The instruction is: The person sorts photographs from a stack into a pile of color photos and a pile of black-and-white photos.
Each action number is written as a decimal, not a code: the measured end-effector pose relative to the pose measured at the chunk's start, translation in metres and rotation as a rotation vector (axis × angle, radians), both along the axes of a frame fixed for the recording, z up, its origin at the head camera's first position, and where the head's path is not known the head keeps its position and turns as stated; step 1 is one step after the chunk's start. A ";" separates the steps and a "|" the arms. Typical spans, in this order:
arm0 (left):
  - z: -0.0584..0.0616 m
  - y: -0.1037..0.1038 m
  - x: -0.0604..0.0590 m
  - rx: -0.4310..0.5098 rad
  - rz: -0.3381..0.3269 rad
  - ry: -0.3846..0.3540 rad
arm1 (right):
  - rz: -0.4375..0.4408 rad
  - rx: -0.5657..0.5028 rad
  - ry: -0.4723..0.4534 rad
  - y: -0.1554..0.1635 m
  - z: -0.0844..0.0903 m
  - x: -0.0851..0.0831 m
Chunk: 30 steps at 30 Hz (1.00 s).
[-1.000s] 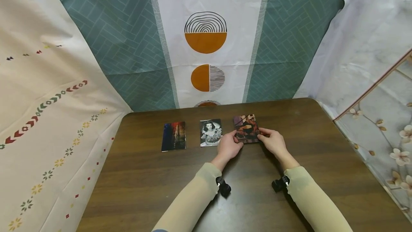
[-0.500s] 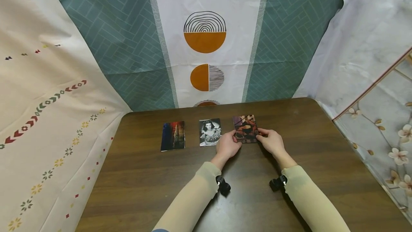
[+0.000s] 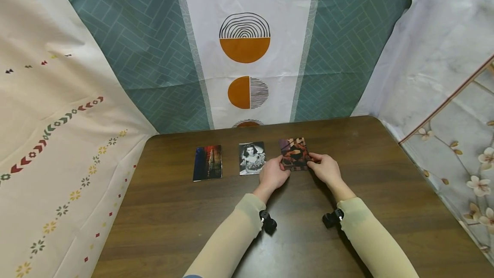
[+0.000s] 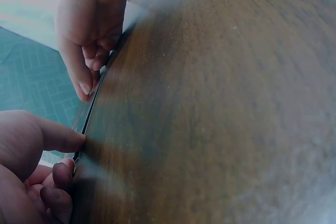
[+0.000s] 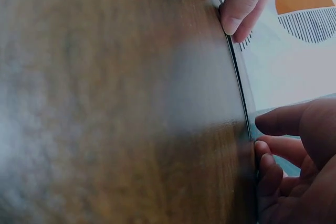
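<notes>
Three picture cards lie in a row near the table's far edge in the head view. The rightmost is a dark red and purple card (image 3: 295, 153), held at its near corners by both hands. My left hand (image 3: 274, 173) grips its left side and near edge, and my right hand (image 3: 326, 168) grips its right side with thumb and fingers. In the left wrist view the card shows as a thin dark edge (image 4: 90, 111) between the hands. Just left of my left hand is a black-and-white portrait card (image 3: 252, 158). Farther left lies a dark blue and orange card (image 3: 208, 163).
The brown wooden table (image 3: 173, 226) has rounded far corners. Behind it hangs a green and white patterned cloth (image 3: 247, 67). A cream cloth (image 3: 69, 140) borders the left side, and a floral white cloth (image 3: 455, 149) the right.
Almost nothing differs. Both hands stay at the rightmost card, which keeps its place beside the others; the right forearm has shifted slightly left.
</notes>
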<state>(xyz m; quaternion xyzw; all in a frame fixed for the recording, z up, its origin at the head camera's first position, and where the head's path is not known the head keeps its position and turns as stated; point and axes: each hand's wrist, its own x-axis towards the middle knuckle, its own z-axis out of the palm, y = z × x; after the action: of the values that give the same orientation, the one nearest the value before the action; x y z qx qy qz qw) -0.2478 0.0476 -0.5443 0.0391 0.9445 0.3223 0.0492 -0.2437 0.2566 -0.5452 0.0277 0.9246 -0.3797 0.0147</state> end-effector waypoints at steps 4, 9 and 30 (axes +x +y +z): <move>0.001 0.000 0.001 -0.007 -0.004 0.005 | -0.005 -0.003 -0.012 0.000 0.000 0.000; 0.001 0.000 0.001 -0.009 -0.006 0.015 | -0.004 -0.001 -0.012 0.000 0.000 0.000; 0.001 -0.002 0.003 0.013 -0.018 0.040 | 0.000 0.005 -0.016 0.001 -0.001 -0.002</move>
<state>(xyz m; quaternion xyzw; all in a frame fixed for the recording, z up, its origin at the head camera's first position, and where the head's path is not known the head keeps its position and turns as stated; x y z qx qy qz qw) -0.2444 0.0454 -0.5432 0.0542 0.9429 0.3270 0.0329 -0.2453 0.2579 -0.5464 0.0306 0.9254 -0.3772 0.0220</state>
